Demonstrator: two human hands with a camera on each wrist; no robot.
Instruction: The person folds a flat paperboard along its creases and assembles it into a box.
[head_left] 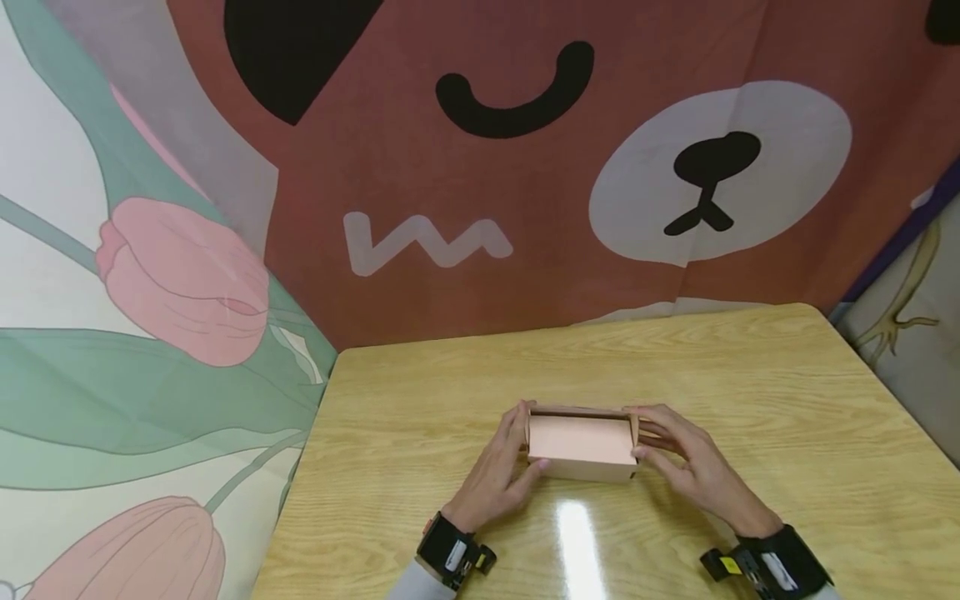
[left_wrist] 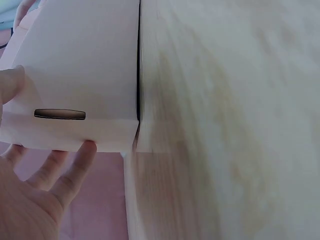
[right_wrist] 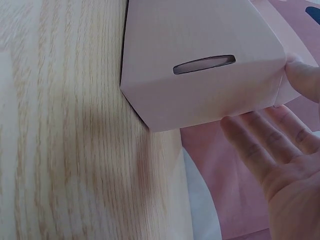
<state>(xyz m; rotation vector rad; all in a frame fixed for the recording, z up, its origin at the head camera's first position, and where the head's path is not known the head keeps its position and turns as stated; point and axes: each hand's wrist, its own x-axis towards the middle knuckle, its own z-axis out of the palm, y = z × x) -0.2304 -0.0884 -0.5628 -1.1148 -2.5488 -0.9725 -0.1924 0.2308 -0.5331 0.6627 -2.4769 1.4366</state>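
A small pale cardboard box (head_left: 583, 470) stands on the table in front of me, its top open and a flat panel showing inside the rim. My left hand (head_left: 495, 475) grips its left end, thumb at the front and fingertips along the end wall. At the right end my right hand (head_left: 693, 467) holds the box, thumb near the front corner and index finger at the back corner. A narrow slot in the box wall (left_wrist: 75, 60) shows in the left wrist view. The right wrist view has a similar slot in the box (right_wrist: 200, 30), near the right fingers.
The wooden table (head_left: 420, 383) runs back to a hanging cloth (head_left: 420, 308) with a bear face. A tulip-printed cloth (head_left: 180, 283) hangs at the left. Both wrists wear black camera straps, such as the left strap (head_left: 446, 550).
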